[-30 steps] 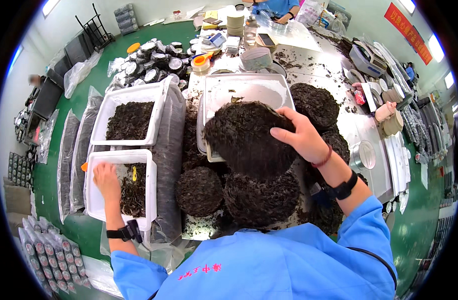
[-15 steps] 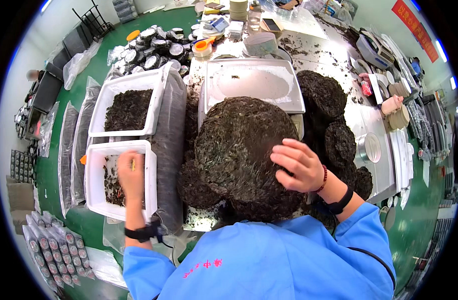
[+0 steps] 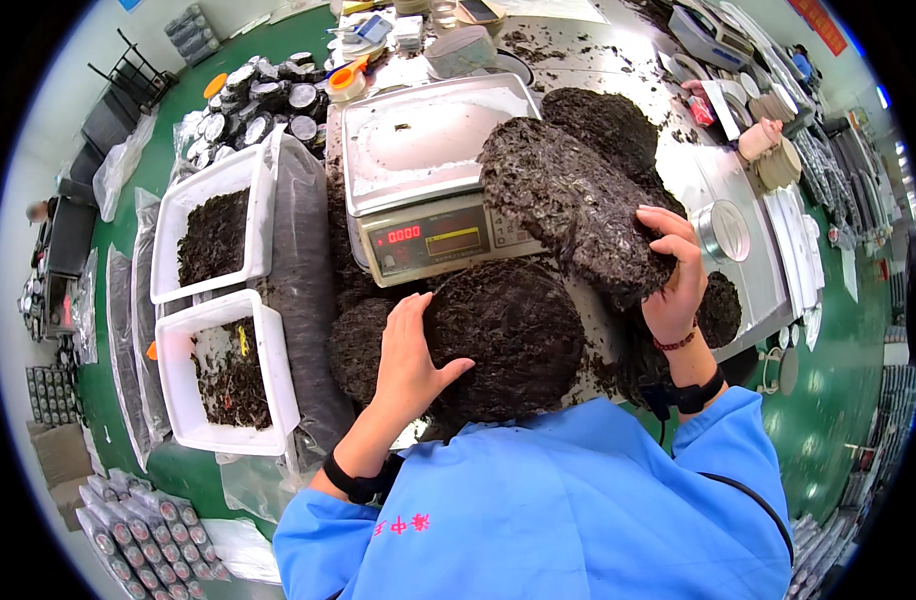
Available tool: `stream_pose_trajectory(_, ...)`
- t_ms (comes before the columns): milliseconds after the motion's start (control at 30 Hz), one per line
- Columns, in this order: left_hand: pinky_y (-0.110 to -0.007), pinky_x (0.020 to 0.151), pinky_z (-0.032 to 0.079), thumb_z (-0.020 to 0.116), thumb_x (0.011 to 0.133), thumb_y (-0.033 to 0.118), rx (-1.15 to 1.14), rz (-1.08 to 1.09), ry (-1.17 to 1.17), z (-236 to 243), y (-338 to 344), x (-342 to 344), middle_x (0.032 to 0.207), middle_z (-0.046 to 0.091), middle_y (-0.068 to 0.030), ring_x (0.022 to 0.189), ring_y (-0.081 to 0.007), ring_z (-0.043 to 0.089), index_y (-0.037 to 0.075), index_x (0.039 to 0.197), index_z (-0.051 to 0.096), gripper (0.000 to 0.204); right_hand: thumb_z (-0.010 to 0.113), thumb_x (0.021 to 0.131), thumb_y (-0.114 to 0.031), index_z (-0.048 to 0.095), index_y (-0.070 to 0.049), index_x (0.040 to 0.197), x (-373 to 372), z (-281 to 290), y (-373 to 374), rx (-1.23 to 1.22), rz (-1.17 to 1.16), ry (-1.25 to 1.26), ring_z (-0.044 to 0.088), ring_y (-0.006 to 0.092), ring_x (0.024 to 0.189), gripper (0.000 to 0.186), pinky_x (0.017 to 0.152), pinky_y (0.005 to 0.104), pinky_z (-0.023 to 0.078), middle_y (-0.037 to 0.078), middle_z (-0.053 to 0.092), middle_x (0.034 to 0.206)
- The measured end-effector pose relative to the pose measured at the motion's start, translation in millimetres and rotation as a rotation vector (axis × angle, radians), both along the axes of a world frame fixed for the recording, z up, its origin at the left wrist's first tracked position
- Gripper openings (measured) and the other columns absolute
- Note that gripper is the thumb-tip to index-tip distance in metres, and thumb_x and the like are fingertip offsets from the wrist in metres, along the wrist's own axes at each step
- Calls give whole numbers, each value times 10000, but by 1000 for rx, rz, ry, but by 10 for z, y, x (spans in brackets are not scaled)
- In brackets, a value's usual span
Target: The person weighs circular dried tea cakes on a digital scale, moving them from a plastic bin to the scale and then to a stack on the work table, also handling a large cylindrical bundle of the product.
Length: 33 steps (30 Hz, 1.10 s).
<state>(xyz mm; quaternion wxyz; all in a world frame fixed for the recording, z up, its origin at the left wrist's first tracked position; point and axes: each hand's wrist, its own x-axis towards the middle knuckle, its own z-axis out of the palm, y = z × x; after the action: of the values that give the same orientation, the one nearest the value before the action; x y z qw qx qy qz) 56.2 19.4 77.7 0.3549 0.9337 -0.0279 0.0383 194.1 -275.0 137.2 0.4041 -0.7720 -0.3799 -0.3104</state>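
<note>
right hand [image 3: 675, 275] grips a dark disc [image 3: 573, 195] beside the scale [image 3: 433, 135]
from here, the left hand [image 3: 410, 360] looks loosely spread, thumb over a second disc [image 3: 513, 335]

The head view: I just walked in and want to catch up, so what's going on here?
The person's right hand grips a thick, dark, round matted cake, tilted up at the right side of a silver rectangular digital scale. The open left hand is at the left edge of a second dark, round matted cake, lying in front of the scale. A small dark scrap lies on the scale's pan. Two white rectangular plastic tubs to the left hold loose dark bits.
</note>
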Motion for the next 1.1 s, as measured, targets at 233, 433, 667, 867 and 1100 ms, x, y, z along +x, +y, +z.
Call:
stream_pose_trajectory(233,-337,1063,368,698,783,-13,-932,160,188,320,21,-5,1356,466,-120,1242,-208,456,-9,1450,306,774,542,794,104,465,-12,1028,-34,-32,-160,185,-48,203,605,296,1034,272,935,367,461,199,626,1128)
stream_pose_trajectory(433,-304,968,448,592,866,-43,-1232,261,-6,981,344,35,1168,611,-74,1086,-147,578,9,1220,523,364,594,919,20,479,9,1132,38,33,-299,373,-170,295,556,174,1069,243,947,293,444,150,568,1196)
stream_pose_trajectory(667,-544,1014,423,573,754,-59,293,42,-865,851,686,1,984,617,-125,1040,-347,629,73,846,544,164,595,923,8,470,4,1139,99,-186,-404,389,-187,392,535,158,1063,250,964,287,421,129,556,1199)
stream_pose_trajectory(867,-538,986,468,624,759,-40,414,90,-1031,554,788,236,985,578,-103,990,-318,621,101,883,575,195,586,934,-8,481,10,1164,71,-278,-464,385,-234,432,532,142,1057,254,941,269,429,103,556,1190)
stream_pose_trajectory(1100,-367,870,496,658,830,-5,-212,256,-715,450,729,1169,1053,617,-120,951,-240,608,3,1074,523,279,597,942,-19,472,-2,1192,155,-395,-561,417,-289,454,522,102,1018,280,923,237,419,51,547,1120)
